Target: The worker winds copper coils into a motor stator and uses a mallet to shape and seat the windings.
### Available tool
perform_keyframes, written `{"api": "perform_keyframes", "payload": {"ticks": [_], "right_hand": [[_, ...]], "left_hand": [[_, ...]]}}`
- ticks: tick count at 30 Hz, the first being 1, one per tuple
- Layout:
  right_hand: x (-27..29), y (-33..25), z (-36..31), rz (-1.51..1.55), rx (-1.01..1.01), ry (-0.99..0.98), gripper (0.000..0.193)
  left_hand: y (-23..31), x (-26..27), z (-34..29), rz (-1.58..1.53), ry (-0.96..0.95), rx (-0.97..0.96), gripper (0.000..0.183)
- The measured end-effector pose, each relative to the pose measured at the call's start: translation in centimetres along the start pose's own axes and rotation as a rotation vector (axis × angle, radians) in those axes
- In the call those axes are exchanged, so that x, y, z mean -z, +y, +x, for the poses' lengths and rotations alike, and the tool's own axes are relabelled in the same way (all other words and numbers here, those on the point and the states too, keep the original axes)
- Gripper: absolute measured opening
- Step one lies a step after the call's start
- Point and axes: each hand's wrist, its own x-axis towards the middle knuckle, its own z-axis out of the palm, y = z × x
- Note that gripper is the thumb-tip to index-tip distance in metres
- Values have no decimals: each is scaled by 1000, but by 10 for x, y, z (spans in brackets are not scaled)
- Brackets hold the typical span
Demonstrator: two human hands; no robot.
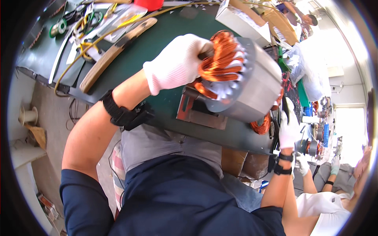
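A motor stator (258, 74) with a grey metal shell lies on its side on a dark green bench. Bundled copper winding (223, 59) bulges from its left end, with white insulating slips between the wires. My left hand (179, 59), in a white knit glove, is closed on this winding; some fingertips are hidden behind the wire. My right hand (289, 128), also gloved, is beside the stator's right end with its fingers stretched upward. Close to it, a copper coil (261, 125) hangs below the shell. A metal bracket (202, 114) with a reddish side stands under the stator.
A curved wooden strip (114, 55), a yellowish hose (118, 27), scissors (92, 19) and a green wire spool (58, 28) lie at the far left. An open carton (244, 21) stands behind the stator. At the right sits a co-worker in white (323, 204).
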Motion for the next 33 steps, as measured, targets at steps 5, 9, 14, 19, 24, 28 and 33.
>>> {"api": "perform_keyframes", "payload": {"ticks": [5,9,14,19,24,28,33], "right_hand": [[21,-32,-12,-133,170,-69,29],[26,-58,-7,-67,228,-102,30],[19,-31,7,-139,293,-93,40],[16,-30,23,-182,453,-67,52],[14,-32,28,-140,491,-208,47],[34,-9,13,-167,363,-297,26],[60,0,-13,-212,419,-272,30]], "left_hand": [[-7,2,0,39,17,-8,19],[-9,2,0,223,29,-56,21],[-8,-1,1,92,1,-4,19],[-11,-3,2,99,22,-15,26],[-13,-2,1,150,-1,-26,27],[-9,-2,0,167,33,-35,19],[-9,0,7,29,-148,-133,22]]}}
